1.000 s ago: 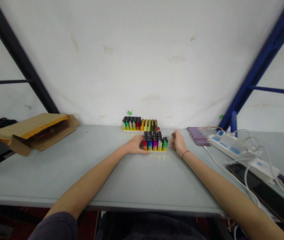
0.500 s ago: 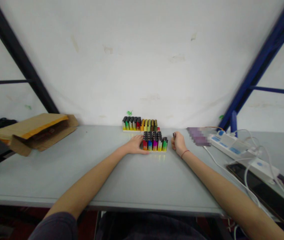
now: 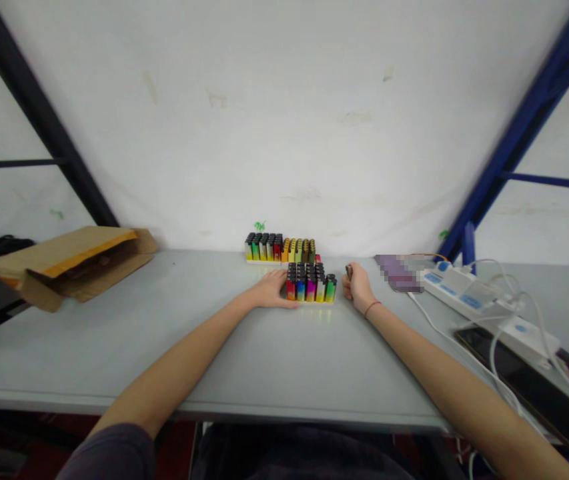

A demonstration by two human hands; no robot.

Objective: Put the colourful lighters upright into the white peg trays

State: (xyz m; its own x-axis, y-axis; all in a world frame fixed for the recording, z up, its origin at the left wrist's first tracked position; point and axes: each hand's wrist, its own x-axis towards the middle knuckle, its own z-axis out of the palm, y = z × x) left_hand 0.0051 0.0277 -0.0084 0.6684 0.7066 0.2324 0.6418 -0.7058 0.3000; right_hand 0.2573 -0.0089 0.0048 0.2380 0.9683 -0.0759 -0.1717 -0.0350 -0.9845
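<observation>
Rows of colourful lighters point(image 3: 311, 287) stand upright in a pale tray near the middle of the table. My left hand point(image 3: 271, 291) rests against the left end of this tray, thumb along its front and fingers round the side. Just right of the tray, apart from it, my right hand point(image 3: 357, 288) is closed round a lighter, whose dark metal top point(image 3: 349, 270) shows above the fist; its body is hidden. Behind, near the wall, stand a block of black-topped lighters point(image 3: 263, 248) and a block of yellow-topped ones point(image 3: 299, 251).
An open cardboard box point(image 3: 84, 260) lies at the left on the grey table point(image 3: 244, 360). At the right are a white power strip point(image 3: 489, 310) with cables, a dark phone point(image 3: 529, 380) and a purple, partly pixelated item point(image 3: 395, 272). A wall rises behind the table.
</observation>
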